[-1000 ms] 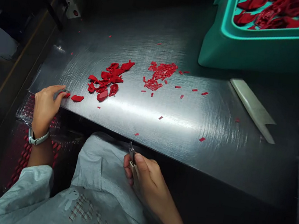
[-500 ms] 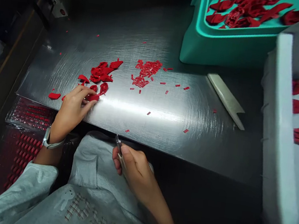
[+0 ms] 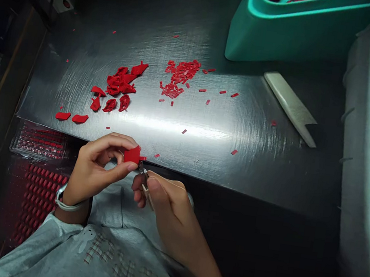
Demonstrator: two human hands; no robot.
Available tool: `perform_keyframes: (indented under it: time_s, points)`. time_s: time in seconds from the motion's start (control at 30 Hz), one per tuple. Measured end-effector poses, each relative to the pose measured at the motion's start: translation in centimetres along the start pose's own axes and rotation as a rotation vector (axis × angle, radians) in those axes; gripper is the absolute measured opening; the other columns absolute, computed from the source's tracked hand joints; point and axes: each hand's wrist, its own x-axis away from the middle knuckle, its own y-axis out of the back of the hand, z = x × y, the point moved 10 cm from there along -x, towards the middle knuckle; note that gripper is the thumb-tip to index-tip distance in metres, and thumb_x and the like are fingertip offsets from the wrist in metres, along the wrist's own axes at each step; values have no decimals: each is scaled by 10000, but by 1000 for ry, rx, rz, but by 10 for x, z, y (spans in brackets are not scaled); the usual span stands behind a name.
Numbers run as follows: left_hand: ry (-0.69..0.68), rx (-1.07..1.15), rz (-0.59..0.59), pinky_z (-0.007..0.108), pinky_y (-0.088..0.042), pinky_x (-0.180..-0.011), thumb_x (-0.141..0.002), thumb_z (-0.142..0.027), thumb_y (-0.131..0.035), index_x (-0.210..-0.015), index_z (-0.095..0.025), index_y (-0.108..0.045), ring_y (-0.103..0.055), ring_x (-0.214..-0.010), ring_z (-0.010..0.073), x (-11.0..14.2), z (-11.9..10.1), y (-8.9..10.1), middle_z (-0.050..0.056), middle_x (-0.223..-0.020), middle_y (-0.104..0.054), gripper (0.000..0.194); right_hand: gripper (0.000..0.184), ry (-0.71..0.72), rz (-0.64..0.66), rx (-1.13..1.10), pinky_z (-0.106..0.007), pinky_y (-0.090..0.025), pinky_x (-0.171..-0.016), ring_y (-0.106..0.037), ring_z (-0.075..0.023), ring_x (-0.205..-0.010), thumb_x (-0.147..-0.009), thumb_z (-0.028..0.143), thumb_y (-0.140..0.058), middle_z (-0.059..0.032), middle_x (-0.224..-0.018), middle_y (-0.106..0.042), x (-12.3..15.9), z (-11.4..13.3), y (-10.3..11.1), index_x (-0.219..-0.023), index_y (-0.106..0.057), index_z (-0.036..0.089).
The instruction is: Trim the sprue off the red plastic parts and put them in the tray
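Note:
My left hand (image 3: 100,163) pinches a small red piece (image 3: 132,154) between thumb and fingers, just below the front edge of the steel table (image 3: 257,135). My right hand (image 3: 159,197) grips a small metal cutter (image 3: 143,175) whose tip touches the red piece. On the table beyond lie a pile of larger red pieces (image 3: 118,85) and a heap of small red trimmings (image 3: 179,77). Two more red pieces (image 3: 71,117) rest near the left front edge.
A teal bin (image 3: 289,34) holding red pieces stands at the back right. A pale flat blade-like tool (image 3: 290,107) lies beside it. A white container (image 3: 369,150) rises on the right. A clear tray of red parts (image 3: 41,143) sits below the table on the left.
My left hand picked one red piece from the pile and brought it down to the cutter in my right hand. The view shifted slightly right and down.

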Motion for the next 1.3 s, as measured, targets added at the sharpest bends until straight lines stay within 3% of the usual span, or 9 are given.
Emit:
perform_keyframes:
  time_s: [0.2,0.37,0.6,0.93,1.3]
  points:
    - [-75,50,27,184,-551,-645,-851,-147,-857,-1048,-237,-795,-702,-834,123,1,-7,-4,45,-971,-776,225,622,12,-6,34,-314,-390,-611,-540,-136,-610,-1102,662,-334,21,-644,-546,1,6,2,-701,-516,222]
    - [-59,67,48,196,-553,-654,-860,-142,-849,-1056,-244,-791,-705,-874,136,3,-4,-7,50,-995,-772,229,596,14,-9,71,-321,-370,-597,-524,-138,-601,-1104,640,-332,19,-641,-539,1,8,5,-689,-466,233]
    - [-70,50,31,192,-534,-628,-876,-150,-838,-1072,-260,-793,-659,-765,102,5,-3,-9,22,-957,-757,230,527,15,-5,139,-309,-348,-588,-490,-126,-566,-1109,505,-346,33,-609,-513,1,12,7,-669,-452,235]
    - [-56,-29,4,214,-524,-571,-866,-275,-865,-984,-248,-811,-630,-659,107,4,-6,-9,17,-819,-715,133,481,39,-15,127,-315,-305,-578,-454,-126,-540,-1094,458,-361,47,-588,-478,4,21,9,-665,-429,249]
    - [-53,-15,-6,187,-507,-572,-849,-182,-869,-990,-253,-807,-630,-682,91,5,-8,-10,-4,-815,-703,170,444,66,-27,190,-338,-286,-625,-414,-142,-546,-1104,436,-340,52,-597,-428,6,21,9,-700,-398,262]
